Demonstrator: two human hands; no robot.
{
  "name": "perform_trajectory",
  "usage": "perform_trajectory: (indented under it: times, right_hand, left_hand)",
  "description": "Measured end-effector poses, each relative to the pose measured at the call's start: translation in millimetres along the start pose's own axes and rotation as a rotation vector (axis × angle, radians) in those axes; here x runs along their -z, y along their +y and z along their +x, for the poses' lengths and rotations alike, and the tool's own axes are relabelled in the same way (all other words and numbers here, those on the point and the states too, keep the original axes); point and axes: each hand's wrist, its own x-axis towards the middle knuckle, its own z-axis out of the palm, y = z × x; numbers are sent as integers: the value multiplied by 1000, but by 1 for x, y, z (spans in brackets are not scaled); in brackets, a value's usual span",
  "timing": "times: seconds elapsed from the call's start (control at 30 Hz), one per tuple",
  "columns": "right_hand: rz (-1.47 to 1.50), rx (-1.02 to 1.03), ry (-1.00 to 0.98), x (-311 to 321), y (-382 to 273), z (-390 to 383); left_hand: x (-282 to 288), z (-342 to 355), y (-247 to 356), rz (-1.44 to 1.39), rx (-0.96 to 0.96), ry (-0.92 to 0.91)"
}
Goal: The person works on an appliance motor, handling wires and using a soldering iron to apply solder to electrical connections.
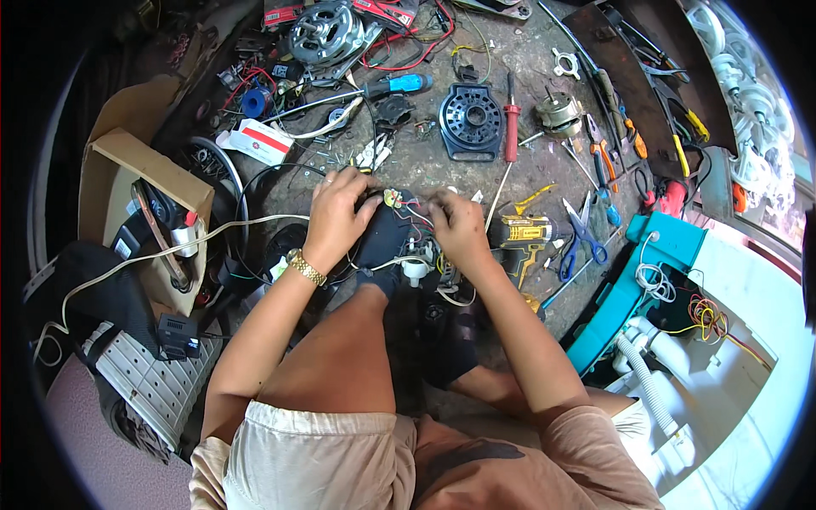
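Head: half-curled hands [460, 224] at wires [419, 218]

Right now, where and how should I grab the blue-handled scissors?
I'd grip the blue handles of the scissors, coming from the near side with the right hand: the handles face the body, blades point away, and the yellow drill lies close on their left.

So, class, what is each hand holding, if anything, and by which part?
The right hand seems to pinch thin red wires, exactly where is hidden; whether the left hand grips anything cannot be told.
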Motion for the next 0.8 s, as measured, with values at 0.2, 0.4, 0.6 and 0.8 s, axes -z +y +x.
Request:
perform_trajectory:
  times: [0.2,0.4,0.6,0.8]
  right_hand:
    - [-323,-272,-123,-12,-24,30]
    - [-223,-349,-162,-26,-16,32]
    - [228,-575,-26,-38,36,24]
    - [310,-664,-74,-35,29,25]
  left_hand:
    - [-6,17,-5,-114,-99,-55]
    - [-13,13,-27,-180,-46,-112]
    - [-23,19,-11,-214,32,-99]
    - [-26,14,-24,-218,52,-54]
